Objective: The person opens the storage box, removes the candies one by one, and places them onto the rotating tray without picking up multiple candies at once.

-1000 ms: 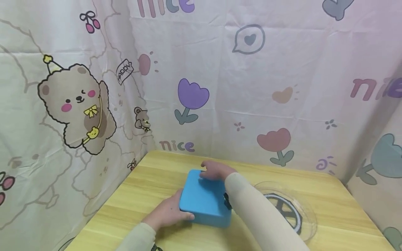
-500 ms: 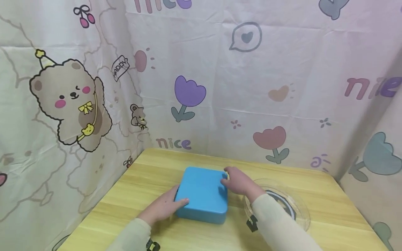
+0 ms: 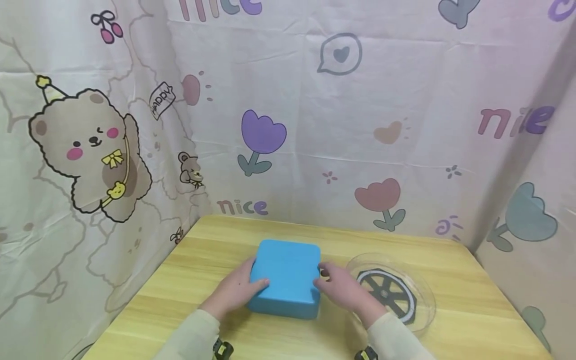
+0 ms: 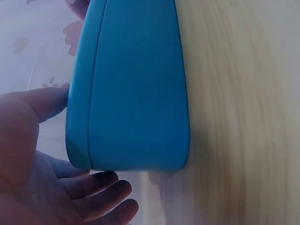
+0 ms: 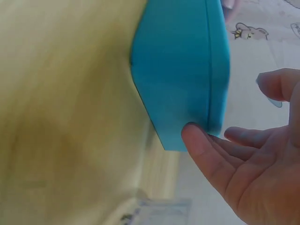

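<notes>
A blue lidded box (image 3: 286,272) sits flat on the wooden table, a thin seam running below its lid. My left hand (image 3: 234,289) holds its left side, thumb laid over the lid's edge and fingers along the side. That thumb (image 4: 49,101) meets the lid top in the left wrist view, fingers at the end wall. At the box's right side is my right hand (image 3: 345,290), fingers loosely bent. One fingertip (image 5: 191,131) touches the wall just under the seam in the right wrist view, while the thumb (image 5: 277,84) stands off the lid.
Right of the box, a round clear plastic dish (image 3: 429,287) surrounds a black spoked disc (image 3: 384,293) with a pale ring, close to my right forearm. The table (image 3: 216,345) ends at a printed curtain (image 3: 306,100) behind and on both sides.
My right hand has come off the top of the lid and moved down and right to the box's right side. The left hand stays on its side. The view has shifted slightly right.
</notes>
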Demonstrator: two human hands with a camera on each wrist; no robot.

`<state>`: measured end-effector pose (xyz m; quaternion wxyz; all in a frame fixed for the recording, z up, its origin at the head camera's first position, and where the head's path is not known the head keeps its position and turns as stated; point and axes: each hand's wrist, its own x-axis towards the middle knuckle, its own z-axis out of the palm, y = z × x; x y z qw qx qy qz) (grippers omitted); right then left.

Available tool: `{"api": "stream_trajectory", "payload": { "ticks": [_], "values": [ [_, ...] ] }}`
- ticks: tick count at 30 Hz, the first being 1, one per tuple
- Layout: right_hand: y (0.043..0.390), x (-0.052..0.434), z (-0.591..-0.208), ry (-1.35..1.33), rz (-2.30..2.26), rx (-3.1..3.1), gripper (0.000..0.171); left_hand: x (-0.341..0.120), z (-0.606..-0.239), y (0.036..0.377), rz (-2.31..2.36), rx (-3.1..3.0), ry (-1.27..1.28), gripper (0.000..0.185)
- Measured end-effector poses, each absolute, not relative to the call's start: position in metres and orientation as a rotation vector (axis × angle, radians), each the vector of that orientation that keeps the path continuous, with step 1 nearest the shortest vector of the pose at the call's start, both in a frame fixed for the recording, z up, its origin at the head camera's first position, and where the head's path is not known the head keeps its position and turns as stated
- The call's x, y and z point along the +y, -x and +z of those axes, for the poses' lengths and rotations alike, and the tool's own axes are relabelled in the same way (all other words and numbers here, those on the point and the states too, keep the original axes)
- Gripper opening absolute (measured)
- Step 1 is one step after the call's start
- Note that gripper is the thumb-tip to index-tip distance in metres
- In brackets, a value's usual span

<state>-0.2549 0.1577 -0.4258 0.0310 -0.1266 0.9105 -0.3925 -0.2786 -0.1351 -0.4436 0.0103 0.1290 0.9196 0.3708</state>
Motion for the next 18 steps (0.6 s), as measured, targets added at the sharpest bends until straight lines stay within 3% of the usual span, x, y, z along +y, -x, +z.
{"api": "stream_trajectory", "payload": {
  "ticks": [18],
  "values": [
    [0.239,0.151,-0.431,0.422,-1.356,2.745,0.064,-0.127,-0.438,0.276,1.052,2.961,-0.411,0.083]
  ]
}}
